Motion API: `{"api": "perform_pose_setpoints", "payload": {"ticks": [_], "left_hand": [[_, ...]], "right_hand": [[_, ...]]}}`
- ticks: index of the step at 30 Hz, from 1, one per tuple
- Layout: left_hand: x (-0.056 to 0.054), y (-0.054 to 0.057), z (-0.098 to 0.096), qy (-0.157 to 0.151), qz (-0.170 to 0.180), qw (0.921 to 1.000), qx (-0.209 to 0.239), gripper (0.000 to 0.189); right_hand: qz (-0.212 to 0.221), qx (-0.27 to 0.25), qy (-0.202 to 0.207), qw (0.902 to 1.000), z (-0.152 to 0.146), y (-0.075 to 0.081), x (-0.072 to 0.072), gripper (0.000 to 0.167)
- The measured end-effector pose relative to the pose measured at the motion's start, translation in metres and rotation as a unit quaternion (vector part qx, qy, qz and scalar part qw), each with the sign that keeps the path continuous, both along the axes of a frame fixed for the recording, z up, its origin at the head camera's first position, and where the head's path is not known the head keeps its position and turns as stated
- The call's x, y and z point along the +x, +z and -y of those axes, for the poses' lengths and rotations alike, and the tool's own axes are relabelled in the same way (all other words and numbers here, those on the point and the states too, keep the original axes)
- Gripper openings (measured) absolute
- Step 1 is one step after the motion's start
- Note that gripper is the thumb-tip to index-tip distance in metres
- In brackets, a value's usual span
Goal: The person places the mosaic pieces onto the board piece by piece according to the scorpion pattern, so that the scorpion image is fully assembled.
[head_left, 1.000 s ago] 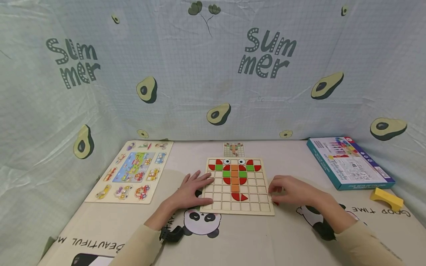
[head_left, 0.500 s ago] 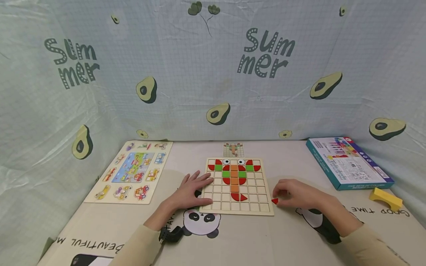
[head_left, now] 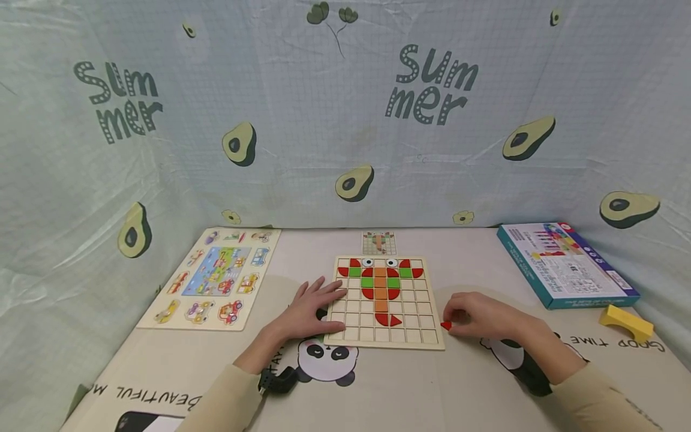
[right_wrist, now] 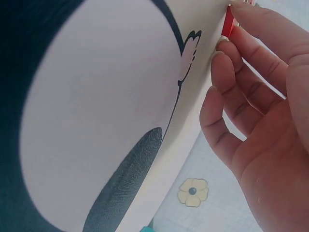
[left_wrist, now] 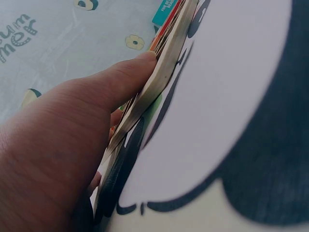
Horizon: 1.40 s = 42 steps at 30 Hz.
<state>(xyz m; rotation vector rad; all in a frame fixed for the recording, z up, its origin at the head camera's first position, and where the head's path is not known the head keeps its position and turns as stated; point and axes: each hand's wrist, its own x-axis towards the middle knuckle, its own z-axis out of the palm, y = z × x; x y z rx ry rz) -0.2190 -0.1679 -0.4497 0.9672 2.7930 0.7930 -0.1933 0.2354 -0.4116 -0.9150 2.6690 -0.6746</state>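
A wooden grid board (head_left: 345,337) lies flat on the table, with red, green and orange pieces and two eye pieces set in its squares. My left hand (head_left: 310,312) rests on the board's left edge with fingers spread. In the left wrist view the thumb (left_wrist: 130,75) touches the board's rim. Just right of the board, my right hand (head_left: 477,315) pinches a small red piece (head_left: 445,326) between thumb and finger, low by the table. The right wrist view shows that red piece (right_wrist: 228,21) at the fingertips, its full shape partly hidden. A small pattern card (head_left: 379,243) lies behind the board.
A wooden picture puzzle (head_left: 216,282) lies on the left. On the right are a teal-edged box (head_left: 567,264) and a yellow arch block (head_left: 627,323). Printed cloth hangs behind. A dark-edged object (head_left: 146,422) shows at the front left.
My right hand has drawn slightly right and down from the board's edge, bringing the red piece into clearer view. The left hand has stayed in place.
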Motion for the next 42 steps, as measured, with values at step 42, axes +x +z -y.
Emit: {"api": "perform_pose_setpoints", "payload": {"ticks": [42], "left_hand": [[0.001, 0.002, -0.001, 0.001, 0.006, 1.0, 0.001, 0.076]], "right_hand": [[-0.025, -0.024, 0.0, 0.9994, 0.049, 0.014, -0.008, 0.013]]}}
